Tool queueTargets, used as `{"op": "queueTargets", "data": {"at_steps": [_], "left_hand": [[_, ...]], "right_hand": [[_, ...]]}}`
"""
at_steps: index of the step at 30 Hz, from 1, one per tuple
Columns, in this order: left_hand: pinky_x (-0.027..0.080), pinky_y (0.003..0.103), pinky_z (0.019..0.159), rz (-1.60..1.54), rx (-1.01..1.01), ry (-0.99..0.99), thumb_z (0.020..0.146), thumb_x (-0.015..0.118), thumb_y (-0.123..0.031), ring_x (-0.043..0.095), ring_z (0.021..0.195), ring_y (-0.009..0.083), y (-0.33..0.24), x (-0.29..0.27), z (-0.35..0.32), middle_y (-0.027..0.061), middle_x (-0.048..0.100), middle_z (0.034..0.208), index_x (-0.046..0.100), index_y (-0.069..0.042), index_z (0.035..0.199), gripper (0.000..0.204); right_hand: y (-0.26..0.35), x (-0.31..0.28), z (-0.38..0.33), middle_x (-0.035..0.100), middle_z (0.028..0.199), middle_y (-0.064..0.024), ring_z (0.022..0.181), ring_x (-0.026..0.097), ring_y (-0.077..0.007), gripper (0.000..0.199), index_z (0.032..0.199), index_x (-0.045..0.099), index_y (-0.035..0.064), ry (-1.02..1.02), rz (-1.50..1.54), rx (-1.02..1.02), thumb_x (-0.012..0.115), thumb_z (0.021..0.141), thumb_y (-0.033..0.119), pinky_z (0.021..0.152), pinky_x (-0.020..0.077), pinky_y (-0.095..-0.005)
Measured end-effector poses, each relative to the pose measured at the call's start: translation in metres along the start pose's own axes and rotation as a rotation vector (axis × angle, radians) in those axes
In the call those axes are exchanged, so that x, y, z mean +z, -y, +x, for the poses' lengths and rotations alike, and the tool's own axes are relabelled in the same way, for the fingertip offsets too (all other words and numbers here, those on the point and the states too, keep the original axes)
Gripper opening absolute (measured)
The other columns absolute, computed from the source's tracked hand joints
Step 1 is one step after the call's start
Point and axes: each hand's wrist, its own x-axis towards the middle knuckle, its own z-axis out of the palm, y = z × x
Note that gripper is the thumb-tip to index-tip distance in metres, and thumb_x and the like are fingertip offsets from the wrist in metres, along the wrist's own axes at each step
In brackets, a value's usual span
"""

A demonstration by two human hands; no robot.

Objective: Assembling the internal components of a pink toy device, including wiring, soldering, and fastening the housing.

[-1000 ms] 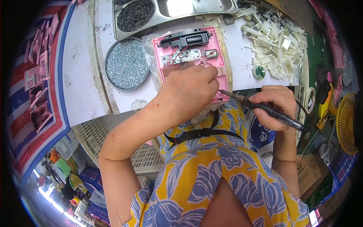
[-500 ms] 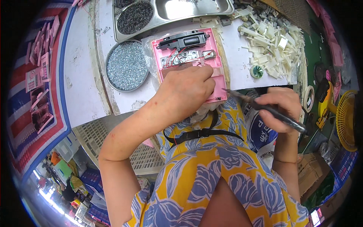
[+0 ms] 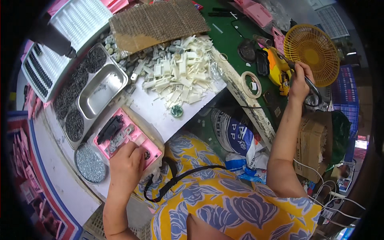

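My right hand (image 3: 301, 85) is raised at the far right, its fingers wrapped round the dark handle of a soldering iron (image 3: 311, 87). The iron's thin end points up and left, beside a yellow and black tool (image 3: 276, 69). At the left, my left hand (image 3: 127, 162) lies over an open pink plastic casing (image 3: 151, 155), fingers bent down into it. What those fingertips pinch is hidden beneath them. Inside the casing sit a black speaker-like part (image 3: 110, 129) and a metal plate (image 3: 120, 137) with small parts. A plastic-covered pad (image 3: 150, 130) lies under the casing.
Beside the casing stand a round tin of small screws (image 3: 91, 163) and a steel tray (image 3: 101, 94) holding dark springs. White plastic parts (image 3: 176, 70) are heaped behind, near a small green reel (image 3: 176, 111) and cardboard (image 3: 160, 24). A yellow fan (image 3: 313, 54) and tape roll (image 3: 251, 85) are right.
The view has swung to the right. My right hand has carried the soldering iron from beside the casing out to the yellow tool. My left hand has stayed on the casing.
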Motion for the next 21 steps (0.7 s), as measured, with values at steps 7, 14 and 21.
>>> {"op": "queueTargets", "data": {"at_steps": [7, 14, 21], "left_hand": [[0.053, 0.041, 0.068, -0.066, -0.063, -0.070, 0.076, 0.073, -0.001, 0.063, 0.077, 0.0324, 0.000, 0.004, -0.010, 0.0117, 0.061, 0.088, 0.066, -0.004, 0.098, 0.024], [0.050, 0.043, 0.070, -0.077, -0.292, -0.170, 0.082, 0.073, -0.008, 0.062, 0.082, 0.0349, -0.007, 0.008, -0.028, 0.0131, 0.060, 0.091, 0.064, -0.005, 0.093, 0.014], [0.054, 0.040, 0.073, -0.251, -0.325, -0.277, 0.086, 0.069, -0.002, 0.068, 0.085, 0.0300, -0.013, 0.017, -0.035, 0.0132, 0.068, 0.101, 0.066, -0.003, 0.115, 0.028]], "right_hand": [[-0.037, 0.080, 0.009, 0.069, 0.084, -0.0025, 0.072, 0.060, -0.0098, 0.028, 0.110, 0.071, 0.0027, 0.073, -0.150, 0.006, 0.079, 0.089, 0.018, 0.063, 0.0469, -0.0259], [0.035, 0.096, -0.132, 0.067, 0.099, -0.0106, 0.059, 0.043, -0.0074, 0.035, 0.123, 0.063, -0.0040, 0.550, 0.995, 0.838, 0.058, 0.103, 0.025, 0.045, 0.0335, -0.0202], [0.139, 0.170, -0.229, 0.064, 0.126, -0.0155, 0.115, 0.057, -0.0368, 0.028, 0.104, 0.074, 0.0065, 1.311, 0.232, -0.654, 0.078, 0.080, 0.019, 0.098, 0.0478, -0.0455]]}}
